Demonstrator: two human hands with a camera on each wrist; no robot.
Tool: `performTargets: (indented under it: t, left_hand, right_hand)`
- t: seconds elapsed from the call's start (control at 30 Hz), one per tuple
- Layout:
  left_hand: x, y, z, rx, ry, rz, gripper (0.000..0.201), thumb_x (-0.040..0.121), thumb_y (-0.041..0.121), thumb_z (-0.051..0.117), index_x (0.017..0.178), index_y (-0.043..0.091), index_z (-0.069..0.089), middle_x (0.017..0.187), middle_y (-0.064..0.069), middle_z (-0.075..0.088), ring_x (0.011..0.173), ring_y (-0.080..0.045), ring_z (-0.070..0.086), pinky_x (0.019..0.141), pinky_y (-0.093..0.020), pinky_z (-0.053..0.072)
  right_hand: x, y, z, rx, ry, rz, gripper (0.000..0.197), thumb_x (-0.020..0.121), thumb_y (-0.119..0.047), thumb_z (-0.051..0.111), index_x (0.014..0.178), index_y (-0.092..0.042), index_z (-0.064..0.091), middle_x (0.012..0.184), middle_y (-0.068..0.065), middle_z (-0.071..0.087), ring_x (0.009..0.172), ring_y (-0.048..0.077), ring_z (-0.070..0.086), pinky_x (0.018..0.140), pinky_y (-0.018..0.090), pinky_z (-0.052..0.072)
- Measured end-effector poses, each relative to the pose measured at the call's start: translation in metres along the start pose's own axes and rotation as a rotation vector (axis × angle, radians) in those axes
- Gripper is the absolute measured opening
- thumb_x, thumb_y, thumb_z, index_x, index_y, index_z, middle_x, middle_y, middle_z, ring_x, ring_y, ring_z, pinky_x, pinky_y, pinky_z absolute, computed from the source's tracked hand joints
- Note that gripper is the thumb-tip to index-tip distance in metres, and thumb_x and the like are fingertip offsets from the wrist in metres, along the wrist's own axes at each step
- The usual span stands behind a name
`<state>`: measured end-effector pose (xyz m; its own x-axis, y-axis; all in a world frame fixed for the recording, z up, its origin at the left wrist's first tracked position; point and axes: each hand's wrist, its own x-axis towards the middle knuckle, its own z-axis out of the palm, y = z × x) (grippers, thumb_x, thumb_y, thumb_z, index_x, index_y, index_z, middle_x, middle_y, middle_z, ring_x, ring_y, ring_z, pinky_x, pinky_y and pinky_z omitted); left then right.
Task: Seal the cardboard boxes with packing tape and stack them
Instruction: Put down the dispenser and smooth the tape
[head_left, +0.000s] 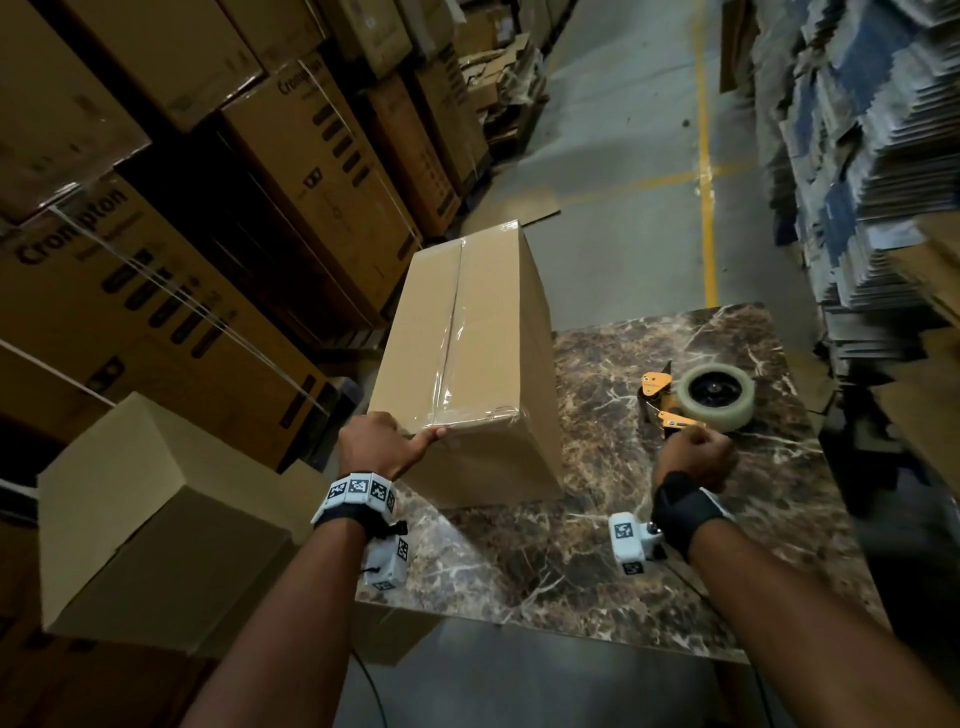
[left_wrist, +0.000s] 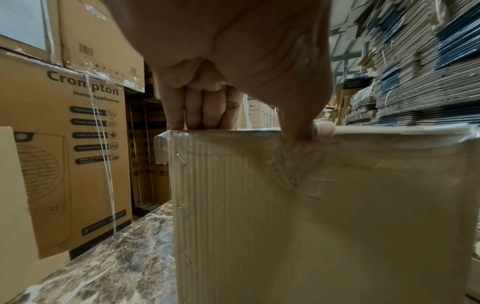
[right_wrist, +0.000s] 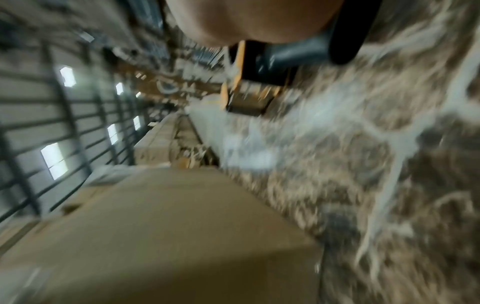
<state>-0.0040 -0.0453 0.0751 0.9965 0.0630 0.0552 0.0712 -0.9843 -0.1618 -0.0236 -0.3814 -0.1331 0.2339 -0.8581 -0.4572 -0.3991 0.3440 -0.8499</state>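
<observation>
Pretty dim warehouse light overall, and the head view bends hard at the edges. The left wrist view is fairly sharp, but the right wrist view is smeared with motion blur, with bright windows (right_wrist: 54, 158) glowing at its left side.

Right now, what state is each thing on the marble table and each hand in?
Plain brown cardboard box: upright, flaps closed, clear tape along top seam.
Orange tape dispenser: lying on the marble table, roll loaded.
Left hand: gripping the box's near top edge.
Right hand: curled on the dispenser's handle.
</observation>
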Motion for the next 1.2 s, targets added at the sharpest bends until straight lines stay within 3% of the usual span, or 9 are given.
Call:
performTargets:
  t: [0.23,0.33,0.47,0.57,0.73,0.87,0.93,1.07,1.2]
  left_hand:
    - [0.003,-0.005,0.002,0.008,-0.025,0.015,0.104,0.055,0.109,0.024,0.054,0.014,0.066,0.049,0.003,0.060,0.050,-0.015,0.060,0.056,-0.029,0.058]
    - [0.007,-0.009,0.006,-0.004,-0.043,0.034,0.112,0.051,0.113,0.015,0.053,0.013,0.066,0.047,0.003,0.059,0.047,-0.015,0.060,0.056,-0.029,0.058]
    - [0.008,-0.013,0.009,-0.036,-0.021,0.051,0.104,0.054,0.112,0.020,0.046,0.014,0.054,0.045,0.001,0.057,0.046,-0.018,0.059,0.057,-0.031,0.059]
    - [0.008,-0.013,0.009,-0.018,-0.006,0.062,0.103,0.057,0.110,0.023,0.051,0.014,0.059,0.047,0.002,0.058,0.048,-0.018,0.060,0.059,-0.032,0.059]
    - [0.008,-0.014,0.009,0.016,0.026,0.085,0.105,0.056,0.111,0.013,0.054,0.017,0.059,0.052,0.000,0.060,0.055,-0.023,0.062,0.060,-0.033,0.059]
    - [0.007,-0.016,0.008,0.051,0.041,0.115,0.104,0.059,0.108,0.011,0.057,0.017,0.061,0.057,-0.001,0.062,0.060,-0.024,0.064,0.061,-0.031,0.057]
    - [0.007,-0.017,0.008,0.064,0.047,0.129,0.104,0.060,0.107,0.014,0.059,0.016,0.063,0.058,-0.002,0.062,0.062,-0.025,0.065,0.061,-0.031,0.057]
    - [-0.001,-0.015,0.009,0.092,0.091,0.142,0.095,0.073,0.101,0.027,0.072,0.015,0.068,0.064,-0.005,0.060,0.064,-0.025,0.061,0.058,-0.028,0.047]
    - [-0.005,-0.015,0.012,0.094,0.095,0.155,0.090,0.081,0.095,0.029,0.083,0.013,0.067,0.075,-0.006,0.069,0.071,-0.026,0.068,0.058,-0.029,0.045]
  right_hand:
    - [-0.100,-0.003,0.033,0.090,-0.325,-0.638,0.047,0.100,-0.038,0.042,0.104,-0.002,0.072,0.105,0.019,0.067,0.095,0.033,0.062,0.075,0.032,0.039]
    - [-0.135,0.001,0.035,0.170,-0.502,-0.891,0.047,0.107,-0.037,0.039,0.125,-0.005,0.069,0.123,0.011,0.071,0.110,0.022,0.065,0.089,0.029,0.049]
    - [-0.157,0.012,0.038,0.228,-0.648,-1.030,0.056,0.111,-0.044,0.030,0.148,-0.009,0.054,0.151,-0.001,0.053,0.138,0.004,0.049,0.112,0.022,0.041]
    - [-0.159,0.021,0.043,0.208,-0.617,-1.083,0.054,0.112,-0.041,0.027,0.155,-0.013,0.045,0.158,-0.002,0.045,0.142,0.013,0.049,0.112,0.031,0.044]
    - [-0.161,0.031,0.054,0.117,-0.495,-1.199,0.057,0.100,-0.009,0.035,0.156,-0.016,0.033,0.145,0.013,0.059,0.102,0.019,0.069,0.086,0.031,0.057]
    - [-0.162,0.037,0.053,-0.024,-0.496,-1.193,0.086,0.088,0.016,0.049,0.160,-0.020,0.018,0.146,0.021,0.056,0.117,0.039,0.065,0.091,0.044,0.059]
    - [-0.163,0.033,0.045,-0.048,-0.539,-1.187,0.080,0.095,0.005,0.054,0.160,-0.023,0.017,0.150,0.019,0.053,0.122,0.040,0.062,0.095,0.042,0.054]
    - [-0.158,0.021,0.027,-0.035,-0.616,-1.215,0.064,0.107,-0.049,0.036,0.162,-0.015,0.029,0.158,0.013,0.046,0.137,0.029,0.051,0.111,0.037,0.042]
    - [-0.153,0.001,0.023,0.010,-0.530,-1.272,0.072,0.106,-0.061,0.035,0.148,-0.005,0.053,0.146,0.015,0.059,0.128,0.028,0.062,0.103,0.033,0.051]
